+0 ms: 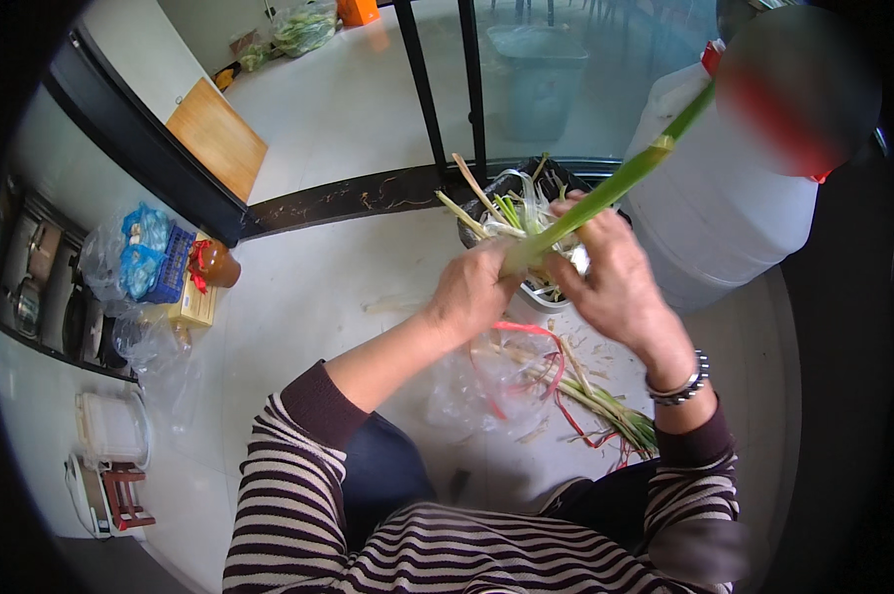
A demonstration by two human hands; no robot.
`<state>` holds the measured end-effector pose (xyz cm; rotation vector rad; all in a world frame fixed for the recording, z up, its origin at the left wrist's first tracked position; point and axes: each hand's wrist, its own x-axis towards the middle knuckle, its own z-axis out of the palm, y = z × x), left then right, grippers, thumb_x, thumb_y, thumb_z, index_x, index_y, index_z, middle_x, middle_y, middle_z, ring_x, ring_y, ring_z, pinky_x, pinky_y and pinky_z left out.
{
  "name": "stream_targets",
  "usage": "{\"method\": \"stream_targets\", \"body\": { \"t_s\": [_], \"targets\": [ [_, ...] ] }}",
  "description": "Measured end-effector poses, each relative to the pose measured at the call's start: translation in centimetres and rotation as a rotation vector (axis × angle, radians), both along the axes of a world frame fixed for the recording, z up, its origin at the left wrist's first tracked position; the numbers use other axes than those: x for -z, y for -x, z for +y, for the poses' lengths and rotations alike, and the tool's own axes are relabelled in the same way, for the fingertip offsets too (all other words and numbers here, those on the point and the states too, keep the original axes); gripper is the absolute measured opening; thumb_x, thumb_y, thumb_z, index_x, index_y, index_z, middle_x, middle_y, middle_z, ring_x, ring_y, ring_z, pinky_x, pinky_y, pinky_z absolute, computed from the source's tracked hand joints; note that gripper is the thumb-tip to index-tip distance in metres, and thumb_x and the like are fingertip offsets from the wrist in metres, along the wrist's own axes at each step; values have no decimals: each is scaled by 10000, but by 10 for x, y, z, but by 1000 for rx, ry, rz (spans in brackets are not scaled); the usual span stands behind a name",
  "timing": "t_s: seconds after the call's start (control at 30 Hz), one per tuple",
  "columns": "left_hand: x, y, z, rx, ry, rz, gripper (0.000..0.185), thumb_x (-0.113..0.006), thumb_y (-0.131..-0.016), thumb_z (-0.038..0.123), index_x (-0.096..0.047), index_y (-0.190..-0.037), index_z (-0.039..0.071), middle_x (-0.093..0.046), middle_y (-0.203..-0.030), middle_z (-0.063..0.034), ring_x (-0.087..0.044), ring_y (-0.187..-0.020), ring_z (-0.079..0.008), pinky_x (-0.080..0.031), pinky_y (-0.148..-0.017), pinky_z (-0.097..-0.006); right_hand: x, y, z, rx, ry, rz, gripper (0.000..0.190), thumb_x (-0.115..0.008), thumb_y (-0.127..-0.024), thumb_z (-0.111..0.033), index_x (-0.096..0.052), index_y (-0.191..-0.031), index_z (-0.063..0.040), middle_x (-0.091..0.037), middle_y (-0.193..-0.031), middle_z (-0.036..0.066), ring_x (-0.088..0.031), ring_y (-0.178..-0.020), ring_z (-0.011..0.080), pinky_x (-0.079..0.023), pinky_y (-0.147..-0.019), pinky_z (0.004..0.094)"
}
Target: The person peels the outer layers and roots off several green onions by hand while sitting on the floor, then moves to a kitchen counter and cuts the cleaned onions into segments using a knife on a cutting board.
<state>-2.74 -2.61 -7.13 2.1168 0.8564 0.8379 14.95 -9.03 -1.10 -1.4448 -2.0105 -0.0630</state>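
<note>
My left hand (480,286) grips the pale lower end of a long green onion (625,177), whose green top slants up to the right. My right hand (617,278) is beside the stalk, thumb and fingers apart, with the fingertips passing behind it; both it and the stalk's base are slightly blurred. Below the hands stands a waste bin (542,303) lined with a black bag (554,172). Onion trimmings (484,197) and crumpled plastic stick out of it. On the floor nearer me lies a bunch of green onions (614,412), beside a clear plastic bag (465,390) and red plastic twine (576,431).
A large white plastic drum (721,200) stands right of the bin. Beyond are a dark door threshold (343,197) and glass panel (602,74). At left sit a brown jar (220,263), blue basket (171,267) and small red stool (126,496). Peelings (565,334) litter the floor.
</note>
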Motion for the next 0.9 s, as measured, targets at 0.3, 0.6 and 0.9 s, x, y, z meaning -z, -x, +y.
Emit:
{"method": "stream_targets", "body": {
  "t_s": [0.3,0.6,0.9],
  "targets": [
    [4,6,-1,-108,-202,267,210,-587,-742,24,-557,-950,26,-595,-989,-200,-577,-889,-415,-487,-728,-465,33,22,5,-35,600,593,234,-428,-901,-145,-564,-940,40,-600,-799,170,-582,-720,314,-464,-669,397],
    [30,27,25,188,-669,209,181,-633,-741,165,-573,-887,77,-627,-1028,-126,-657,-785,-280,-547,-595,-353,58,29,-10,-303,1480,1507,141,-422,-841,-160,-398,-709,-114,-253,-563,-58,-189,-418,54,-139,-382,239],
    [40,30,38,181,-736,207,153,-631,-734,147,-569,-860,86,-638,-961,-88,-658,-700,-255,-538,-532,-342,81,33,-13,-205,1025,1043,314,-451,-905,-313,-485,-740,-48,-397,-560,-22,-347,-470,80,-258,-419,263]
  ]
}}
